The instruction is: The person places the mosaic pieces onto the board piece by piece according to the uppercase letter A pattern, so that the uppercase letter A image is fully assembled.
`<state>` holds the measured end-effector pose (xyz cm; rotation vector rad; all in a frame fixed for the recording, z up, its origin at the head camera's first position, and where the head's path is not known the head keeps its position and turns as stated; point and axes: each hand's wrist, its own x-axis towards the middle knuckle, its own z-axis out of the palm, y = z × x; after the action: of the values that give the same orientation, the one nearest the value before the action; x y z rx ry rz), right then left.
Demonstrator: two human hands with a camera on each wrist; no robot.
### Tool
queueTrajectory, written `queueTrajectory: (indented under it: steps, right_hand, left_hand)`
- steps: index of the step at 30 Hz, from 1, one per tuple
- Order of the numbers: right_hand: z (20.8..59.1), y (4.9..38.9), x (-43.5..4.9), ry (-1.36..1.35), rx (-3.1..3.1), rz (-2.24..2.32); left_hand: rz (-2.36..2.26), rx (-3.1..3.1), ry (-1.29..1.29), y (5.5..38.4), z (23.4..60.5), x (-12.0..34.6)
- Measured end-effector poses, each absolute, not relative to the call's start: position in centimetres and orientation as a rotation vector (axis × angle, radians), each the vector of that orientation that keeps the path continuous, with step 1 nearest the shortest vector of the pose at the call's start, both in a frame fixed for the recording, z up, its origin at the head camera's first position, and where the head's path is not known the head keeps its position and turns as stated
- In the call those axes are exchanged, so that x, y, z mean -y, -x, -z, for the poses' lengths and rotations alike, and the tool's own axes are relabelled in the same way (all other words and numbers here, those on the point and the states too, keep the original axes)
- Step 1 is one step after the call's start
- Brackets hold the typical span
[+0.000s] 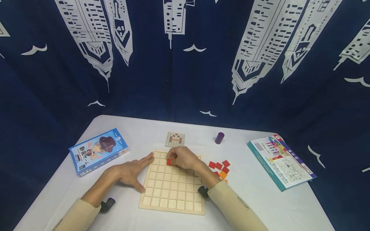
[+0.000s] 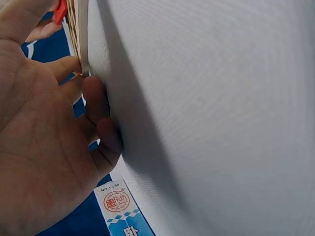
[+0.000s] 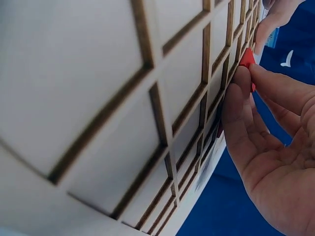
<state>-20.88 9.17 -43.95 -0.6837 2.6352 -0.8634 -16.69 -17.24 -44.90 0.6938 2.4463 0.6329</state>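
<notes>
Placing a tile on the grid. The right hand [image 1: 183, 158] pinches a red square tile [image 1: 169, 162] between thumb and fingertips over a cell near the far edge of the wooden grid board [image 1: 172, 189]. The left hand [image 1: 131, 171] lies flat, fingers straight, against the board's left edge, steadying it. To seat the tile well, square it with the cell walls, lower it level, then release. Spare red and orange tiles [image 1: 220, 168] lie just right of the board.

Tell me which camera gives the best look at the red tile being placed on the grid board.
The right wrist view: the red tile is close up, pinched by the right hand against the grid board. The head view shows it small; the left wrist view catches only a corner.
</notes>
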Motion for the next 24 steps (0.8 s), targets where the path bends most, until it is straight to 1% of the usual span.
queueTrajectory:
  steps: [7, 24]
  right_hand:
    - [43.88, 20.86, -9.11, 0.718, -2.662, 0.837]
    - [43.9, 20.69, -8.82, 0.696, -2.684, 0.806]
  left_hand:
    - [-0.631, -2.448, -0.693, 16.71, 44.9, 17.24]
    - [-0.62, -2.449, -0.703, 16.71, 44.89, 17.29]
